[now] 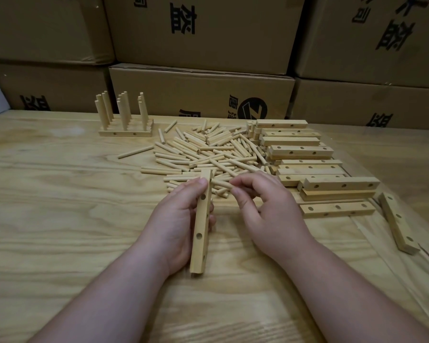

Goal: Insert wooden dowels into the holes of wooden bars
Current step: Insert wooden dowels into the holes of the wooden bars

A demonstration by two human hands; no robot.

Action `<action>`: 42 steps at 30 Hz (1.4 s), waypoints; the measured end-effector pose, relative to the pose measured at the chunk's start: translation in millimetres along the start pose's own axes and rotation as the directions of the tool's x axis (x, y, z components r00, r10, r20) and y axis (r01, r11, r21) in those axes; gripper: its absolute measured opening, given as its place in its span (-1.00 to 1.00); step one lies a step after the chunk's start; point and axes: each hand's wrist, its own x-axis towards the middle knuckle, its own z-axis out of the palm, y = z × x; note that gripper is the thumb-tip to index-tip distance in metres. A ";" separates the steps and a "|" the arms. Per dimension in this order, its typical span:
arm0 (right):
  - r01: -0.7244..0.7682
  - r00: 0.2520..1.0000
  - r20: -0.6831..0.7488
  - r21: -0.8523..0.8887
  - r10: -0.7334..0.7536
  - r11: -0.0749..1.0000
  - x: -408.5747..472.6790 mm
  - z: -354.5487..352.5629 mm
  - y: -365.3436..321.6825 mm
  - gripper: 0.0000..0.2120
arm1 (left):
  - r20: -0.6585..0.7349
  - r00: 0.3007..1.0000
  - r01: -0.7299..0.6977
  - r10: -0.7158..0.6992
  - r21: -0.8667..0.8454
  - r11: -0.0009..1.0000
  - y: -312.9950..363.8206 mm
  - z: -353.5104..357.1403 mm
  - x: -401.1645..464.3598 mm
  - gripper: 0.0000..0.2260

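Left hand: grips bar lengthwise, holes facing right so they can be reached.
Right hand: pinches dowel, tip at the bar's top hole.
Worktop: carries all stock.
Bar stack: lies right, near the feeding hand.
Dowel pile: centre, just beyond both hands.
Finished bars: far left, dowels upright, out of the way.
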 end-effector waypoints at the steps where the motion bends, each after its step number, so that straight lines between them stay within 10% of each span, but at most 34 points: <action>1: -0.002 1.000 0.001 0.005 0.002 1.000 0.1 0.2 0.3 -0.86 | 0.001 1.000 0.000 0.000 0.000 1.000 0.1 0.3 -0.2 -0.85; 32: 0.048 0.998 -0.037 -0.071 -0.051 0.996 2.5 -6.0 3.7 -0.82 | 0.077 0.996 -0.054 0.045 0.115 0.992 0.5 0.2 -5.8 -0.68; 42: -0.222 0.934 -0.258 0.123 0.247 0.967 2.6 -11.0 6.5 -0.75 | 0.035 0.999 0.000 -0.004 0.092 0.996 -0.4 2.1 -4.3 -0.76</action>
